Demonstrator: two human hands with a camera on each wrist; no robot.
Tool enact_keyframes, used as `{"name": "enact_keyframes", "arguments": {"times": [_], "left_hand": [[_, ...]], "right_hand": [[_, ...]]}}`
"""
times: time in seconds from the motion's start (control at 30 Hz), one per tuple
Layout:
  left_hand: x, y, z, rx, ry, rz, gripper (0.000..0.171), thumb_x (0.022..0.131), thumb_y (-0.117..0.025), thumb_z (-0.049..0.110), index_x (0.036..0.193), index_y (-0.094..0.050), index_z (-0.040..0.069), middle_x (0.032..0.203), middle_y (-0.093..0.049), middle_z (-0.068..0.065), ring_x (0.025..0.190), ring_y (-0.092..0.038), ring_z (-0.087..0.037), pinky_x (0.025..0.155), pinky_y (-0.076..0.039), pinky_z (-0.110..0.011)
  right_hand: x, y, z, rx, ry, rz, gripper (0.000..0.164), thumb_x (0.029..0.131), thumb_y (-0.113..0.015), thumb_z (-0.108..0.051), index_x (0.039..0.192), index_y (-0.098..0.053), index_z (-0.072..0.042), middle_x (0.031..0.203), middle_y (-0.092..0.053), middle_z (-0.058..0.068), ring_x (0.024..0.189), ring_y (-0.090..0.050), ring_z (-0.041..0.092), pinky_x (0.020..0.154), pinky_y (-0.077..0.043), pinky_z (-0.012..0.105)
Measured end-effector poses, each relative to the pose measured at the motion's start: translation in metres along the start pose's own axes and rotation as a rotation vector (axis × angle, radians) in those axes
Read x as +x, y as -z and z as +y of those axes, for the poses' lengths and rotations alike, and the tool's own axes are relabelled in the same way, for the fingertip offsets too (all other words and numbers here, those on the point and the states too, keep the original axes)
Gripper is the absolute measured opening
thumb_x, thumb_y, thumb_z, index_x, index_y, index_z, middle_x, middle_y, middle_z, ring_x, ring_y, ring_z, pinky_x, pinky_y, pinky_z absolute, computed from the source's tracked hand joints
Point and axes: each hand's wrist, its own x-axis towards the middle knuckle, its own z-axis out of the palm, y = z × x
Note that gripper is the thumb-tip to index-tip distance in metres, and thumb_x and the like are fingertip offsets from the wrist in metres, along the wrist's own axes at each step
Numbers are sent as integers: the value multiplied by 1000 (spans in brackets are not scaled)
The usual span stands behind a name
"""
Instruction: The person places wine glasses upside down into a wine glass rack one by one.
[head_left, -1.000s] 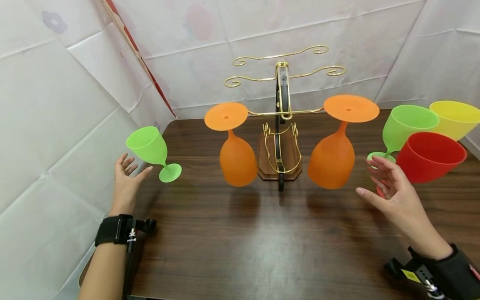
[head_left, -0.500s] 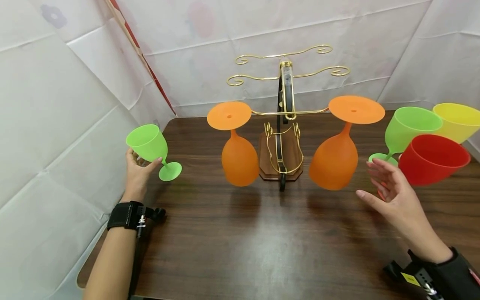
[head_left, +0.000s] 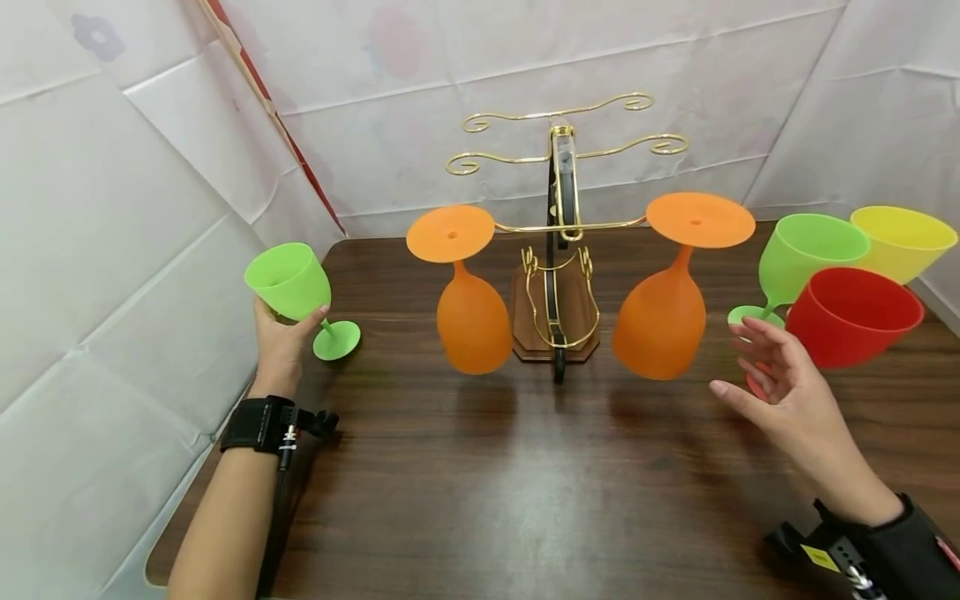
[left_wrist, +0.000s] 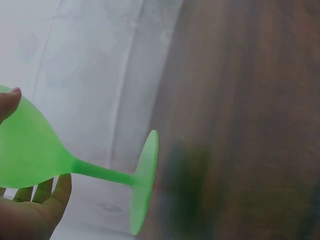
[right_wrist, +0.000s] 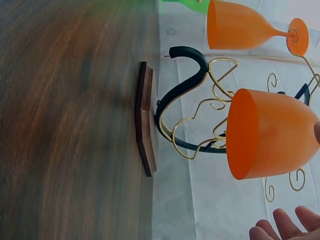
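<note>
At the left, my left hand grips the bowl of a light green goblet. In the left wrist view the thumb lies on one side of the green bowl and the fingers on the other; its stem and foot stick out free. I cannot tell whether the foot touches the table. My right hand holds nothing, its fingers apart and loosely bent, in front of a red goblet. Two orange goblets hang upside down by their feet from a gold wire rack; the right orange goblet is nearer my right hand.
A second green goblet and a yellow goblet stand behind the red one. The rack's wooden base rests on the dark wood table. White sheeting hangs at the left and back.
My left hand has moved forward and right to the green goblet and taken hold of its bowl. The goblet has shifted only slightly. My right hand has hardly moved.
</note>
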Motion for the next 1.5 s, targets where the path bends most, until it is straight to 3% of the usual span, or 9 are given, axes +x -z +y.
{"name": "enact_keyframes", "arguments": {"times": [0.23, 0.43, 0.73, 0.97, 1.27, 1.5], "left_hand": [[-2, -6, 17, -30, -64, -20, 78, 72, -73, -11, 135, -37, 18, 127, -47, -3, 115, -45, -16, 89, -42, -21], [-17, -13, 24, -69, -85, -95, 78, 74, -70, -15, 136, -37, 16, 127, -47, -7, 112, -48, -20, 86, -46, -23], [-53, -21, 43, -41, -52, -202, 77, 76, -67, -16, 139, -36, 16, 124, -50, -7, 109, -51, -19, 85, -47, -23], [-85, -30, 60, -18, -33, -329, 77, 79, -66, -13, 142, -31, 15, 129, -48, -9, 114, -51, -21, 90, -47, -25], [-124, -42, 85, 39, 1, -448, 71, 79, -67, -12, 139, -37, 11, 122, -53, -9, 108, -54, -20, 88, -48, -27], [-145, -51, 91, 31, 55, -528, 68, 78, -66, -13, 137, -39, 8, 121, -56, -10, 108, -56, -21, 91, -48, -31]], "right_hand": [[0, 0, 0, -1, -17, -4, 75, 85, -67, -1, 146, -27, -21, 136, -40, -4, 116, -42, 0, 89, -38, 3], [0, 0, 0, 1, -26, -9, 75, 86, -67, -3, 146, -26, -21, 137, -41, -5, 116, -42, -1, 89, -37, 3], [-1, 0, 0, 7, -20, -11, 75, 86, -67, -2, 146, -26, -20, 137, -41, -5, 117, -41, 0, 89, -37, 3], [-4, -1, 0, 79, 19, -5, 74, 84, -65, 5, 145, -29, -17, 136, -41, 0, 119, -42, 1, 90, -37, 4], [-9, -4, -5, 103, 36, -23, 72, 82, -66, 9, 143, -32, -12, 134, -43, 3, 119, -42, 6, 89, -38, 4], [-13, -8, -9, 153, 64, -55, 72, 80, -65, 13, 141, -34, -10, 134, -46, 0, 117, -45, 4, 89, -39, 5]]}}
